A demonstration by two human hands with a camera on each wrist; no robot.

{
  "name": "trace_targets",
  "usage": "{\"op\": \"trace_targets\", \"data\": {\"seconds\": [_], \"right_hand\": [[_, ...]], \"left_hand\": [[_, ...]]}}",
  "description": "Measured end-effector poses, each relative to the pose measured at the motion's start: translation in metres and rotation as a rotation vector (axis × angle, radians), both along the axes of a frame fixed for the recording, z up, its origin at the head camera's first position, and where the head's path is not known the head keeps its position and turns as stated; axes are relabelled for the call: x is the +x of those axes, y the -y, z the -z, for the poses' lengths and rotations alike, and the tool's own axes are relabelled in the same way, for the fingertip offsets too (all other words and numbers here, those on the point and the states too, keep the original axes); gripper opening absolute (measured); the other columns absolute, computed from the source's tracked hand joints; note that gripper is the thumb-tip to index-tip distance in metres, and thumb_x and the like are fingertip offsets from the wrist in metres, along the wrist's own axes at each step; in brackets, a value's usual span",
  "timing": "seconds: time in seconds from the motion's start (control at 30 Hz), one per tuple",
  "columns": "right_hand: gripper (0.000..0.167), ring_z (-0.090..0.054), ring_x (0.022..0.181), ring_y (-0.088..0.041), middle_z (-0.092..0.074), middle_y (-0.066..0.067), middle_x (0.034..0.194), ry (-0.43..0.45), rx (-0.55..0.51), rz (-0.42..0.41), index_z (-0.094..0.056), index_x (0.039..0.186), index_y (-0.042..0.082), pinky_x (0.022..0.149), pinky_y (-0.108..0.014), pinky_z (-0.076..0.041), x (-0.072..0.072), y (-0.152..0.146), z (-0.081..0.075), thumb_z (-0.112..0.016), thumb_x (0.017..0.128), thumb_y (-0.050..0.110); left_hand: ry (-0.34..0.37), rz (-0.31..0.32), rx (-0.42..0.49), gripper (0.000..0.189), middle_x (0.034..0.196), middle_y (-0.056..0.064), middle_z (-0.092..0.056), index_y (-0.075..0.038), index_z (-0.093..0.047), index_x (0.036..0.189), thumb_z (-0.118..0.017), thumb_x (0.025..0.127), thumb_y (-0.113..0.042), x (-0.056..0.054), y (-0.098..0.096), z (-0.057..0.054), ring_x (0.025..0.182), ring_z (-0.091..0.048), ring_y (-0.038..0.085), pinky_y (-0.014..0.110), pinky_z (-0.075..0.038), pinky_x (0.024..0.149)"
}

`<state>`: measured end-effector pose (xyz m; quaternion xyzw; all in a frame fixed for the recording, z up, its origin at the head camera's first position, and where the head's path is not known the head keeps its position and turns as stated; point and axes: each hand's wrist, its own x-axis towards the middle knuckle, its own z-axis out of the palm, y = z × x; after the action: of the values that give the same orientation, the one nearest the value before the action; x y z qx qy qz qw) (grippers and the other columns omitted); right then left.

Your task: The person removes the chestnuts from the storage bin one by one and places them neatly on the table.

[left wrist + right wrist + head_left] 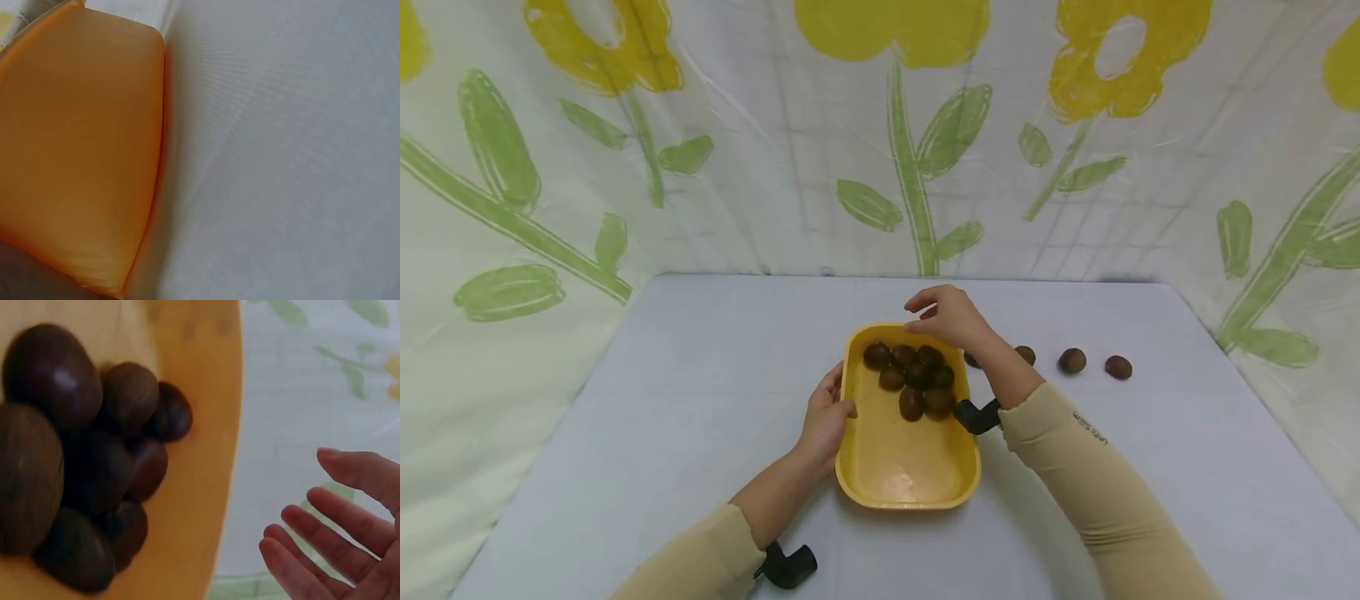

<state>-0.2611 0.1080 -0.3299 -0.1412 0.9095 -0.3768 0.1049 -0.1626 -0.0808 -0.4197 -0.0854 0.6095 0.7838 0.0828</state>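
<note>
Centrally on the pale table [662, 433] sat a yellow tray [901, 475], its long side running away from the person, with a cluster of dark brown chestnuts [912, 380] heaped in its far half and the near half bare. The left hand [825, 421] held the tray's left rim — fingers wrapped along the outer wall, thumb hooked over the edge near the middle of that side. From the left wrist view only the tray's orange-yellow outer wall [75, 156] and the table's surface beside it showed; the hand itself was out of sight there. The right hand [947, 317] hovered above the far right corner of the tray, just over the chestnuts, palm down, its fingers loosely spread and gently bent, holding nothing. The right wrist view confirmed it — the fingers [337, 519] hung relaxed and empty beside the tray's rim, with the heap of chestnuts [81, 462] below and to the left. More loose chestnuts [1072, 360] lay on the table to the right of the tray, in a rough row; one was partly hidden behind the right forearm. Behind the table hung a white curtain [775, 167] printed with yellow flowers and green leaves.
</note>
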Motion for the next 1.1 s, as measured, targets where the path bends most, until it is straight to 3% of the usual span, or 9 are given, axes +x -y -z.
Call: {"op": "trace_targets", "data": {"seconds": [0.27, 0.57, 0.7, 0.8, 0.97, 1.1], "right_hand": [[0.034, -0.062, 0.104, -0.028, -0.063, -0.014, 0.117, 0.017, -0.028, -0.039, -0.066, 0.113, 0.005, 0.087, -0.038, -0.053, -0.003, 0.025, 0.015, -0.069, 0.081, 0.018], [0.034, -0.064, 0.089, -0.024, -0.064, -0.011, 0.113, 0.091, 0.086, -0.071, -0.067, 0.11, 0.004, 0.073, -0.029, -0.056, -0.004, 0.049, 0.032, -0.071, 0.079, 0.016], [0.028, -0.061, 0.092, -0.021, -0.068, -0.009, 0.107, 0.038, 0.157, -0.108, -0.069, 0.105, 0.005, 0.082, -0.031, -0.052, -0.001, 0.056, 0.04, -0.071, 0.079, 0.014], [0.024, -0.06, 0.088, -0.02, -0.07, -0.008, 0.101, -0.009, 0.199, -0.165, -0.07, 0.102, 0.005, 0.08, -0.03, -0.051, 0.002, 0.061, 0.046, -0.071, 0.079, 0.013], [0.027, -0.06, 0.093, -0.023, -0.069, -0.01, 0.104, -0.061, 0.274, -0.238, -0.068, 0.105, 0.003, 0.083, -0.033, -0.05, 0.007, 0.069, 0.053, -0.07, 0.079, 0.009], [0.029, -0.06, 0.098, -0.025, -0.067, -0.011, 0.106, -0.055, 0.274, -0.254, -0.067, 0.107, 0.001, 0.087, -0.035, -0.05, 0.008, 0.072, 0.055, -0.07, 0.079, 0.007]], "left_hand": [[0.007, 0.002, -0.008, 0.078, 0.152, 0.011, -0.027, -0.005, -0.024, 0.146, -0.034, 0.073, 0.016, 0.001, -0.001, 0.001, 0.139, -0.029, 0.026, 0.043, -0.029, 0.112], [-0.001, 0.022, 0.013, 0.076, 0.152, 0.01, -0.027, -0.007, -0.024, 0.146, -0.033, 0.074, 0.016, 0.0, -0.001, 0.002, 0.137, -0.032, 0.027, 0.044, -0.03, 0.111], [-0.015, 0.032, 0.01, 0.077, 0.152, 0.011, -0.027, -0.006, -0.024, 0.147, -0.033, 0.074, 0.016, 0.0, -0.001, 0.003, 0.138, -0.031, 0.028, 0.045, -0.03, 0.111], [-0.021, 0.034, 0.004, 0.077, 0.152, 0.012, -0.026, -0.006, -0.023, 0.147, -0.033, 0.073, 0.016, 0.0, 0.0, 0.003, 0.138, -0.03, 0.029, 0.045, -0.029, 0.112], [-0.029, 0.028, 0.0, 0.078, 0.152, 0.013, -0.025, -0.005, -0.023, 0.147, -0.032, 0.072, 0.017, 0.0, 0.001, 0.001, 0.138, -0.029, 0.029, 0.045, -0.028, 0.112], [-0.027, 0.026, 0.005, 0.077, 0.153, 0.013, -0.024, -0.004, -0.023, 0.147, -0.032, 0.073, 0.017, 0.0, 0.001, 0.001, 0.139, -0.028, 0.029, 0.045, -0.027, 0.113]]}}
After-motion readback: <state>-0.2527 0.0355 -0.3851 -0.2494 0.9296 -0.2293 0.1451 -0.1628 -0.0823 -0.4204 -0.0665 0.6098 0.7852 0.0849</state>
